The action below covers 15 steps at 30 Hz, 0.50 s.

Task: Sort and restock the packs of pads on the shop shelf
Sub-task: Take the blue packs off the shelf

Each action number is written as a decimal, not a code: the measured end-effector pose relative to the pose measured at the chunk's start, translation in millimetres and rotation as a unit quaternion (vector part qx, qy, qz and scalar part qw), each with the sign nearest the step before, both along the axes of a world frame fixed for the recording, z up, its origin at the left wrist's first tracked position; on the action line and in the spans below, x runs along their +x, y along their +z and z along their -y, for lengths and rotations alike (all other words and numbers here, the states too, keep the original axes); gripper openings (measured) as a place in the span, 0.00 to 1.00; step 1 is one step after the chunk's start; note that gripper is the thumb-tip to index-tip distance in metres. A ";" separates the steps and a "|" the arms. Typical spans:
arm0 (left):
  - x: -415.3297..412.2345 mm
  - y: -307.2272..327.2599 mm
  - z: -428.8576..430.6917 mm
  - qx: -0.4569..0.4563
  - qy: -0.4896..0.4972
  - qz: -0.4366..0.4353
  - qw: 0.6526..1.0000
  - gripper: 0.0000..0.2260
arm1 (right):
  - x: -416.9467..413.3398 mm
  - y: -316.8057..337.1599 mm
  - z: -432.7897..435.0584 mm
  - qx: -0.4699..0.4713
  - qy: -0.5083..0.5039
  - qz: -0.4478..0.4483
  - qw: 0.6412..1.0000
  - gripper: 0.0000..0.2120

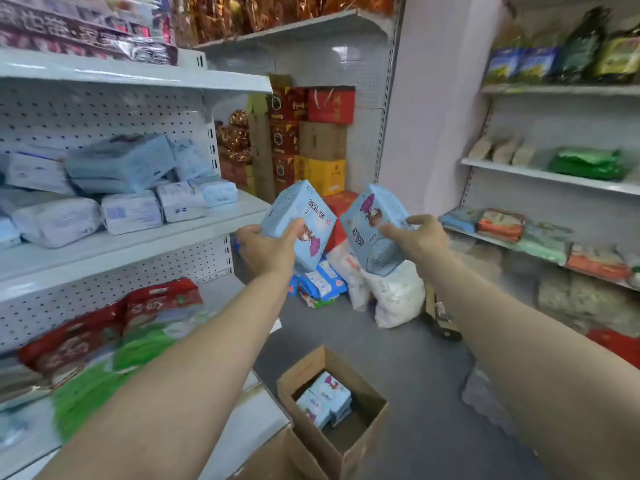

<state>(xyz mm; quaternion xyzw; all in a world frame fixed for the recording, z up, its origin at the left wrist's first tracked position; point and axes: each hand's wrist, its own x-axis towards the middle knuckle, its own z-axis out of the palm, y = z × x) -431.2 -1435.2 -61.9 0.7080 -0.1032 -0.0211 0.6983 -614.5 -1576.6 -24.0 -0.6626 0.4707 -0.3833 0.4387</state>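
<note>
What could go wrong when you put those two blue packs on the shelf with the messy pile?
1. The tilted pack atop the pile on the shelf looks unsteady; pushing more in might topple it.
2. The left hand grips the left blue pack and the right hand the right blue pack near their lower ends; either could slip.
3. The open cardboard box sits on the floor nearby; stepping forward, you might trip.

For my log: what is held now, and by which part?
The left grip holds the left blue pack across its lower half; the right grip pinches the right blue pack at its right edge.
</note>
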 end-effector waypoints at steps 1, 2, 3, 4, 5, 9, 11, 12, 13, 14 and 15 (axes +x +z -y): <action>5.2 -6.8 19.0 -0.005 -0.011 -0.006 1.000 0.32 | 6.8 -6.6 17.5 0.005 -0.003 -0.004 1.000 0.33; 11.4 -13.0 38.7 -0.008 -0.017 -0.011 1.000 0.33 | 14.8 -12.5 35.3 0.011 -0.005 -0.009 1.000 0.33; 17.7 -18.0 58.0 -0.007 -0.017 -0.017 1.000 0.33 | 23.9 -18.1 54.2 0.017 -0.006 -0.013 1.000 0.33; 25.6 -22.9 78.7 -0.008 -0.014 -0.022 1.000 0.34 | 33.8 -22.8 74.1 0.021 -0.008 -0.019 1.000 0.34; 33.7 -27.3 96.7 -0.011 -0.010 -0.025 1.000 0.34 | 43.1 -27.4 92.6 0.025 -0.009 -0.021 0.999 0.34; 67.5 -48.4 165.3 -0.001 -0.001 -0.064 0.998 0.35 | 81.3 -46.1 162.2 0.039 -0.009 -0.043 0.998 0.34; 80.4 -59.7 192.9 0.011 0.004 -0.084 0.996 0.35 | 98.6 -59.0 192.4 0.035 -0.010 -0.057 0.998 0.34; 85.9 -65.4 205.5 0.020 0.006 -0.090 0.996 0.34 | 106.1 -65.5 205.5 0.037 -0.008 -0.065 0.997 0.34; 90.0 -71.2 216.5 0.034 0.006 -0.098 0.995 0.33 | 113.5 -73.2 218.1 0.040 -0.005 -0.073 0.997 0.34; 93.5 -78.0 226.7 0.047 0.005 -0.108 0.993 0.33 | 120.0 -80.9 230.0 0.044 0.001 -0.081 0.996 0.33; 96.6 -84.4 236.1 0.057 0.004 -0.118 0.991 0.32 | 126.6 -89.0 242.1 0.049 0.007 -0.090 0.995 0.33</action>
